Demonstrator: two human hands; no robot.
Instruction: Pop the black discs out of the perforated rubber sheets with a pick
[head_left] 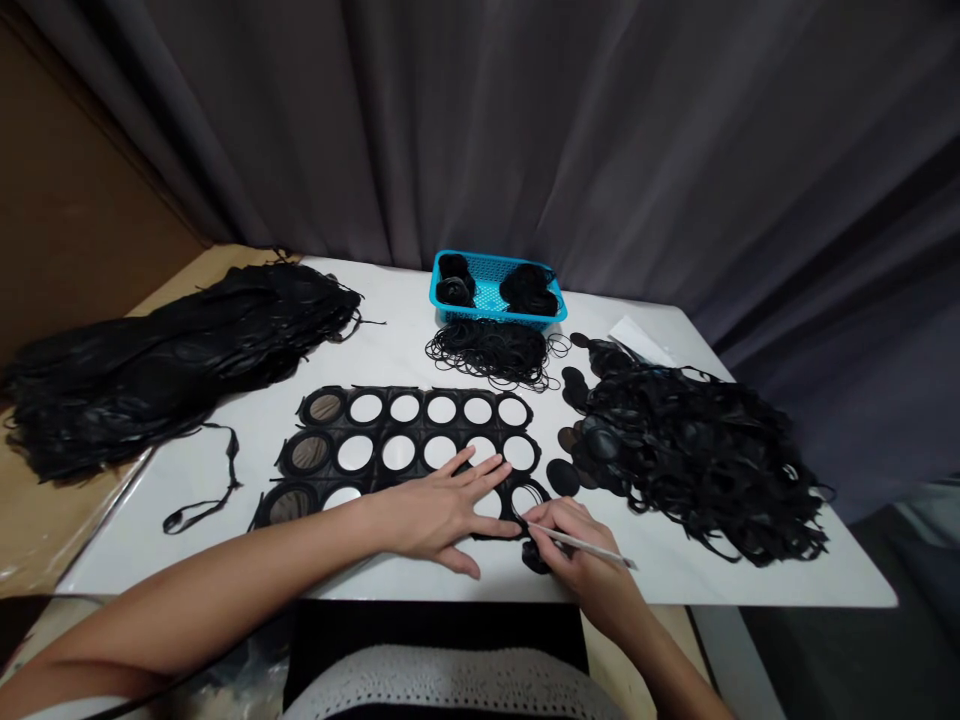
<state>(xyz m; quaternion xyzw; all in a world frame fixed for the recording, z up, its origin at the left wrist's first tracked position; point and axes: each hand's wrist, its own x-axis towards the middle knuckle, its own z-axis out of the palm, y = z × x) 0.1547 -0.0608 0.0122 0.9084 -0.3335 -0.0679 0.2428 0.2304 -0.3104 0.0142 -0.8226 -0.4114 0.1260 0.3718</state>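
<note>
A black sheet (pixel 380 430) with rows of large round holes lies flat on the white table. Spread flat over its near right part, my left hand (pixel 442 510) presses it down with fingers apart. My right hand (pixel 581 545) grips a slim, pale tool (pixel 611 556), held like a pen; whether it is a pair of tweezers I cannot tell. The tool's tip is at the near right corner hole, where a thin black ring (pixel 531 492) shows loose at the edge. Under my right hand sits a small black bundle (pixel 534 558), partly hidden.
A blue basket (pixel 491 263) with black pieces stands at the back. Before it lies a heap of thin black rings (pixel 491 350). Black scraps (pixel 712 450) and round discs (pixel 562 477) are piled right; stacked black sheets (pixel 172 350) lie left, near a loose strip (pixel 231 465).
</note>
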